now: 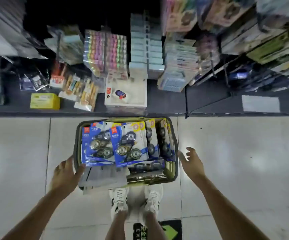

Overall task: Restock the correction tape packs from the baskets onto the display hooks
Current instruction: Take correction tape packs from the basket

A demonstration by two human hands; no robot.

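Grey tiled floor [244, 153] before a dark shelf [166, 103] of stationery. On the floor, basket [175, 142] packed with correction tape packs [129, 144]. Left grip [65, 172] clasped on the near-left rim; right grip [192, 161] spread wide beside the right rim, holding nothing. Probably settling the basket; next, pinching one pack and lifting toward the display hooks [213, 66].

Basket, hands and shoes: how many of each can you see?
basket: 1
hands: 2, left hand and right hand
shoes: 2, left shoe and right shoe
total: 5
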